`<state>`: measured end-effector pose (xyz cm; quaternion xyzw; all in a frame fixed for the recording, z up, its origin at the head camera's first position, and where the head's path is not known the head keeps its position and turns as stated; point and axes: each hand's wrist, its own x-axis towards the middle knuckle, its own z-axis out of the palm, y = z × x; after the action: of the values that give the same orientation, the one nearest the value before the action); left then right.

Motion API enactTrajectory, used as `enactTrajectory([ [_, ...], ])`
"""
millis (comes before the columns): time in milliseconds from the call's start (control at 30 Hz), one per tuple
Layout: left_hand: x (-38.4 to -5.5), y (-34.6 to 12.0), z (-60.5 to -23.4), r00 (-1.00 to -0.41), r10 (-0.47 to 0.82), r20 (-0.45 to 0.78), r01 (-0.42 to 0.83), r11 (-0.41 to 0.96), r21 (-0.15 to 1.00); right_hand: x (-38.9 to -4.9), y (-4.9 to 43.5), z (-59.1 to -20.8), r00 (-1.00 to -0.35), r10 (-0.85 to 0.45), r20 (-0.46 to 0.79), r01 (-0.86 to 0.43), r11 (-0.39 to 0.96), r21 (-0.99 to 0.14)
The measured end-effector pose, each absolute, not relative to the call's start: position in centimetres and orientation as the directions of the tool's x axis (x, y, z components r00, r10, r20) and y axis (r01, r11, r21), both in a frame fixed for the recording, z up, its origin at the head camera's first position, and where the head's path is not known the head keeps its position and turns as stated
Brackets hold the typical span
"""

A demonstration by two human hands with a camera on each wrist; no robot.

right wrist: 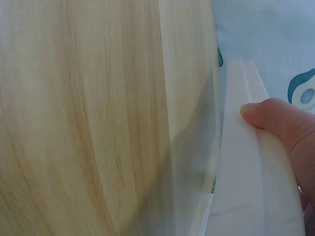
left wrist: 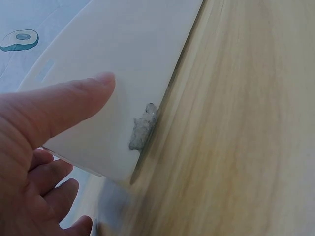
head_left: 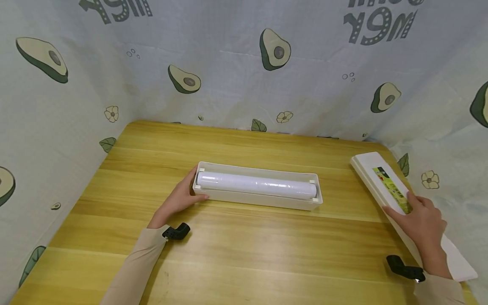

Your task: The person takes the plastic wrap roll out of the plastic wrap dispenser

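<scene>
A long white box lies on the table, with a white roll of film lengthwise inside. My left hand grips the box's left end, thumb against its front wall. The left wrist view shows that thumb on the white wall, near a rough grey patch by the lower edge. At the table's right side my right hand holds a long white lid with a green-and-yellow label. In the right wrist view the thumb presses on the lid's side; the other fingers are mostly hidden.
The wooden table is backed by a white curtain printed with avocados, which also hangs at both sides. A black wrist camera sits on the left sleeve; another black wrist camera sits on the right.
</scene>
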<state>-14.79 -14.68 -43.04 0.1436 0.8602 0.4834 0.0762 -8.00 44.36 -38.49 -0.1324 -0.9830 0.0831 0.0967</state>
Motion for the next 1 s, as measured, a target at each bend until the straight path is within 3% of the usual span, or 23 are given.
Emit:
enactTrajectory([
  [400, -14.8, -14.7, -42.9, -0.943, 0.332, 0.024, 0.191, 0.481, 0.855, -7.8, 45.5, -38.6, -0.923, 0.377, 0.074, 0.360, 0.916, -0.180],
  [1000, -14.7, -14.6, -43.0, -0.947, 0.320, 0.030, 0.185, 0.466, 0.865, -7.7, 46.6, -39.0, -0.875, 0.481, 0.047, 0.466, 0.865, -0.186],
])
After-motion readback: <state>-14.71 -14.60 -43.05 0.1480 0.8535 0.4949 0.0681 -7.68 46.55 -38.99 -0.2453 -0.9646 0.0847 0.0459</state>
